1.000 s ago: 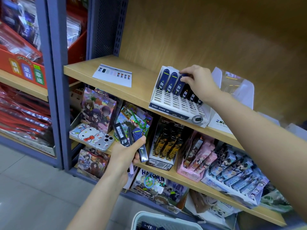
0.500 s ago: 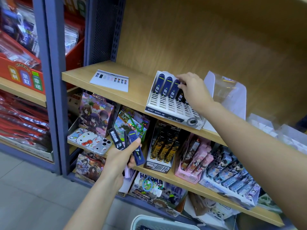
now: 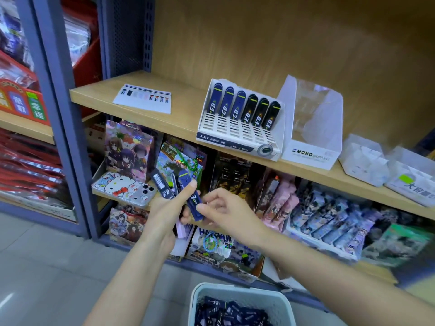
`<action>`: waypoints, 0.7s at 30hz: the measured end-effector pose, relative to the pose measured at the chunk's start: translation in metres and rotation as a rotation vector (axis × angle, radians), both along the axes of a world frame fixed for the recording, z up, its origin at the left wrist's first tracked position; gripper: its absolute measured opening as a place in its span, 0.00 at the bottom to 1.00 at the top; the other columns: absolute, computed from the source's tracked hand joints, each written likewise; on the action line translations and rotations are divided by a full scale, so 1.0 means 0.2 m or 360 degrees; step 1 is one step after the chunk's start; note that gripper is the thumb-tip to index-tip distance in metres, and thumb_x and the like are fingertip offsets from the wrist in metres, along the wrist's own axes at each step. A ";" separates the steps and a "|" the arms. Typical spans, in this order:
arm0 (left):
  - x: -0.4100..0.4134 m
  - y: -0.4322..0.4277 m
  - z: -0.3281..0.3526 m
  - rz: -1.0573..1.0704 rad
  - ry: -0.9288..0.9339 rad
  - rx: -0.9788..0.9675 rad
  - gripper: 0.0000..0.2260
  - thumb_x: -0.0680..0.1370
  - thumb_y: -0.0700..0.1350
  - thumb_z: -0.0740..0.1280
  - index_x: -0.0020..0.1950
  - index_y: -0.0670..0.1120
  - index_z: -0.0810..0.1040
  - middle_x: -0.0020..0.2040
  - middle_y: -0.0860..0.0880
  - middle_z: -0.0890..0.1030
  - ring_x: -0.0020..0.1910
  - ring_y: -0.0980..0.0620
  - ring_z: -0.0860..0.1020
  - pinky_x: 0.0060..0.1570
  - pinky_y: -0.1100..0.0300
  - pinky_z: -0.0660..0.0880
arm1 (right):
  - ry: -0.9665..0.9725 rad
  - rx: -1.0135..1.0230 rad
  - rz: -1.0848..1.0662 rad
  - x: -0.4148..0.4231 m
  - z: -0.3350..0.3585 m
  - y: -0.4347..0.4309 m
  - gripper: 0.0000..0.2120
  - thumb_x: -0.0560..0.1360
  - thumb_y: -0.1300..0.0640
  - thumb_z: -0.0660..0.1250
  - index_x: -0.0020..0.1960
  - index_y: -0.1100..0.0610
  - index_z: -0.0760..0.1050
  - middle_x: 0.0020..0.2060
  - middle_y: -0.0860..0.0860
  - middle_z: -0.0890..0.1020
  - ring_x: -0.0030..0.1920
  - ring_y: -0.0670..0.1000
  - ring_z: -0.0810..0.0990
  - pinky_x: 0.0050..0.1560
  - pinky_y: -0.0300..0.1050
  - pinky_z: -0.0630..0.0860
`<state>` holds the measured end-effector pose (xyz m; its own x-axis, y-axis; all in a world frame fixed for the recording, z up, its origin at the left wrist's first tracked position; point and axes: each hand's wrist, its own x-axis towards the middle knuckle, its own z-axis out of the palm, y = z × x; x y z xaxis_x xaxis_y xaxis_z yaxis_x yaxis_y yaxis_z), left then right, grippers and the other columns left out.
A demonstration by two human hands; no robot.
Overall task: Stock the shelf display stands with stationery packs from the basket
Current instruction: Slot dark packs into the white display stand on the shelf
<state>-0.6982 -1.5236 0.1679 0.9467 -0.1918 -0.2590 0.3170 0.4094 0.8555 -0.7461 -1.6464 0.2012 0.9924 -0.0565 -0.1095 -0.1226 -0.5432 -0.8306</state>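
A white slotted display stand (image 3: 237,131) sits on the upper wooden shelf, with several blue and black "ED" packs (image 3: 244,109) standing in its back row. My left hand (image 3: 162,215) holds a fan of several ED packs (image 3: 179,189) in front of the lower shelf. My right hand (image 3: 226,210) is beside it, thumb and fingers pinching the lower end of the rightmost blue pack (image 3: 194,203). A pale blue basket (image 3: 242,294) at the bottom holds many more dark packs (image 3: 230,311).
A printed sheet (image 3: 142,98) lies on the upper shelf left of the stand. A clear "MONO" box (image 3: 310,128) and small white boxes (image 3: 367,158) stand to its right. Lower shelves are packed with colourful merchandise. Blue uprights (image 3: 68,128) frame the left.
My right hand left the display stand and came down to my left hand, taking hold of the blue pack there. The stand's back row now shows uncovered.
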 end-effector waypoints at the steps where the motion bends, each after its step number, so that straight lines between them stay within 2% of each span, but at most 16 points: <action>1: -0.01 0.00 0.00 -0.0008 -0.0007 0.0002 0.10 0.74 0.45 0.71 0.42 0.38 0.78 0.24 0.48 0.67 0.20 0.55 0.63 0.18 0.67 0.60 | 0.0043 0.0148 -0.0034 0.00 -0.01 0.02 0.07 0.76 0.56 0.67 0.51 0.59 0.73 0.39 0.52 0.80 0.33 0.43 0.80 0.36 0.35 0.78; 3: -0.01 0.01 0.00 -0.0020 -0.0026 0.0020 0.10 0.75 0.45 0.71 0.42 0.38 0.78 0.25 0.47 0.68 0.20 0.55 0.63 0.19 0.67 0.61 | 0.0065 0.0266 -0.0048 0.00 -0.02 0.04 0.06 0.77 0.60 0.66 0.52 0.62 0.73 0.40 0.59 0.81 0.31 0.45 0.80 0.36 0.36 0.79; 5: -0.02 0.01 0.00 -0.0016 -0.0038 0.0046 0.11 0.75 0.45 0.71 0.37 0.40 0.77 0.25 0.47 0.68 0.20 0.55 0.62 0.19 0.67 0.62 | 0.0062 0.0291 -0.0034 0.00 -0.02 0.05 0.07 0.78 0.61 0.63 0.54 0.64 0.73 0.42 0.63 0.81 0.33 0.47 0.81 0.37 0.36 0.79; 7: -0.02 0.02 0.00 -0.0006 -0.0032 0.0056 0.12 0.75 0.45 0.71 0.33 0.43 0.75 0.23 0.49 0.66 0.20 0.54 0.62 0.20 0.67 0.62 | 0.0055 0.0313 -0.0032 0.01 -0.01 0.05 0.09 0.79 0.61 0.62 0.55 0.66 0.72 0.42 0.62 0.81 0.33 0.47 0.82 0.35 0.36 0.79; 10: -0.02 0.02 0.00 0.0009 -0.0069 0.0035 0.10 0.75 0.44 0.70 0.36 0.41 0.79 0.23 0.47 0.66 0.21 0.54 0.62 0.21 0.67 0.61 | 0.0060 0.0365 -0.0060 0.01 0.00 0.03 0.07 0.80 0.60 0.60 0.54 0.64 0.69 0.39 0.57 0.82 0.33 0.47 0.83 0.38 0.39 0.81; 12: -0.02 0.02 0.00 0.0001 -0.0096 0.0008 0.08 0.75 0.44 0.70 0.40 0.40 0.83 0.27 0.45 0.67 0.21 0.55 0.61 0.21 0.67 0.61 | 0.0041 0.0331 -0.0102 0.02 0.01 0.01 0.03 0.80 0.58 0.61 0.50 0.58 0.68 0.41 0.54 0.83 0.37 0.47 0.83 0.45 0.43 0.81; 14: -0.03 0.02 0.00 -0.0014 -0.0117 0.0012 0.08 0.76 0.44 0.69 0.42 0.39 0.84 0.25 0.46 0.66 0.21 0.55 0.61 0.21 0.67 0.60 | -0.0007 0.0135 -0.0121 0.02 0.02 -0.02 0.03 0.79 0.56 0.63 0.47 0.54 0.69 0.45 0.52 0.83 0.43 0.46 0.81 0.51 0.45 0.77; 18: -0.04 0.01 0.01 0.0005 -0.0149 0.0089 0.07 0.76 0.42 0.69 0.41 0.40 0.83 0.22 0.48 0.65 0.20 0.54 0.60 0.20 0.67 0.60 | -0.0145 0.0114 -0.0097 0.01 0.13 -0.08 0.04 0.76 0.58 0.67 0.44 0.53 0.72 0.39 0.46 0.78 0.40 0.43 0.75 0.44 0.32 0.72; 21: -0.03 0.01 0.00 -0.0004 -0.0174 0.0124 0.08 0.77 0.41 0.68 0.46 0.37 0.82 0.21 0.48 0.65 0.20 0.54 0.61 0.20 0.67 0.61 | -0.0229 0.0133 -0.0066 0.01 0.26 -0.13 0.10 0.74 0.60 0.70 0.50 0.54 0.70 0.39 0.50 0.80 0.40 0.46 0.80 0.45 0.36 0.77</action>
<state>-0.7033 -1.5209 0.1680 0.9695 -0.1777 -0.1687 0.2213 0.3395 0.9142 -0.7431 -1.6718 0.2536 0.9952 -0.0943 0.0277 -0.0198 -0.4684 -0.8833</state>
